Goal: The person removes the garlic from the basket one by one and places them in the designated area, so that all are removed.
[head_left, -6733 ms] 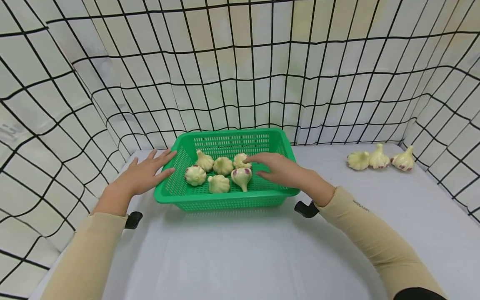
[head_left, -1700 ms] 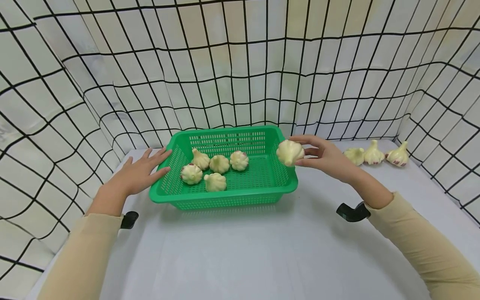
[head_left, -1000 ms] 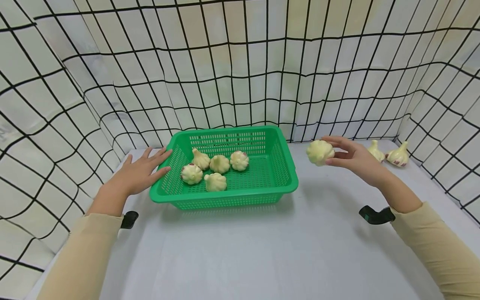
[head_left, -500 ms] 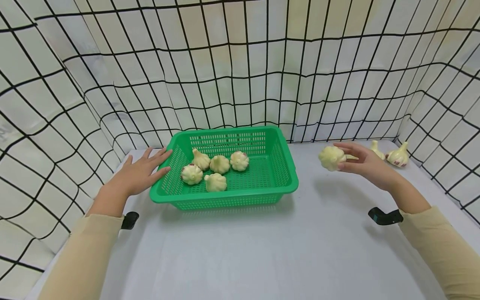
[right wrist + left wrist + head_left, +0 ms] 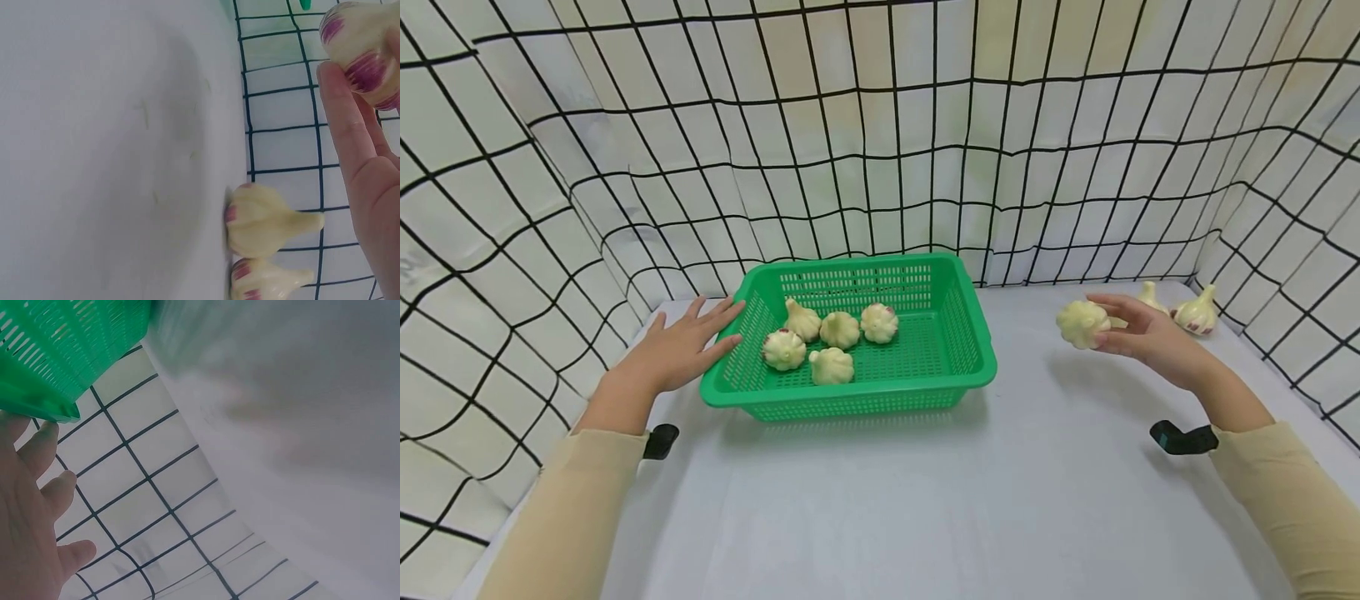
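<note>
My right hand (image 5: 1157, 337) pinches a garlic bulb (image 5: 1082, 324) between thumb and fingertips, above the white table to the right of the basket. Purple streaks mark the underside of this garlic bulb (image 5: 362, 62) in the right wrist view. My left hand (image 5: 673, 350) lies with fingers spread and straight at the left rim of the green plastic basket (image 5: 865, 400). Several garlic bulbs (image 5: 839, 330) sit in the basket's left and middle part. In the head view, the held bulb and right hand partly cover the garlic bulbs at the back right.
At the table's back right stand a garlic bulb (image 5: 1197, 312) with purple marks and another garlic bulb (image 5: 1152, 297) beside it. Black grid netting (image 5: 910, 125) over white sheeting rises behind and on both sides. A white cloth (image 5: 865, 500) covers the table.
My right hand has lifted a garlic bulb from the basket and carried it right, over the rim. Lately it has moved further right and lower. My left hand stays at the rim.
</note>
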`<state>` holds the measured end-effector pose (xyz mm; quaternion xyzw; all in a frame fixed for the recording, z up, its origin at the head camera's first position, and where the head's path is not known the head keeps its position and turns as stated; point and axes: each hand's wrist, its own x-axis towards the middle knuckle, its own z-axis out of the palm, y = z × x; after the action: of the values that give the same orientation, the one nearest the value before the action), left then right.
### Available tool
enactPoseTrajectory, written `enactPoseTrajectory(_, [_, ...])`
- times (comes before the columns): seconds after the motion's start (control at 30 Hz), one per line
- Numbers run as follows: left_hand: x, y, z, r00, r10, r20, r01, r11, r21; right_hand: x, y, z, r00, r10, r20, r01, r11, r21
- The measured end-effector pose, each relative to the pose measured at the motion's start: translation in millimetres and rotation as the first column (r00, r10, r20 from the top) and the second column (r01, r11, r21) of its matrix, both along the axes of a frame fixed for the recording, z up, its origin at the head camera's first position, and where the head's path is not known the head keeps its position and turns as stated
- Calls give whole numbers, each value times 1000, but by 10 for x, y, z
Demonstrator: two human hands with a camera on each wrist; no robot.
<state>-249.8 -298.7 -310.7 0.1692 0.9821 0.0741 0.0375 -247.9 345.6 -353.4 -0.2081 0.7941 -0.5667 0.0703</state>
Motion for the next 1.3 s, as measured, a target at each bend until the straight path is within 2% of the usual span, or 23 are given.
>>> enactPoseTrajectory(0.23, [14,4,-14,1000,22,9,-22,1000,0,-9,115,-80,999,-34,42,33,999,35])
enactPoseTrajectory(0.63, [3,67,14,998,48,30,-48,999,0,-26,307,-198,988,-81,129,79,997,27])
enactPoseTrajectory(0.9, [-4,94,10,999,53,5,-53,998,-21,-11,424,-273,984,-117,135,107,991,78])
enactPoseTrajectory(1.3, [7,97,-27,999,48,-13,-48,999,-9,-34,611,-365,984,-103,146,91,992,84])
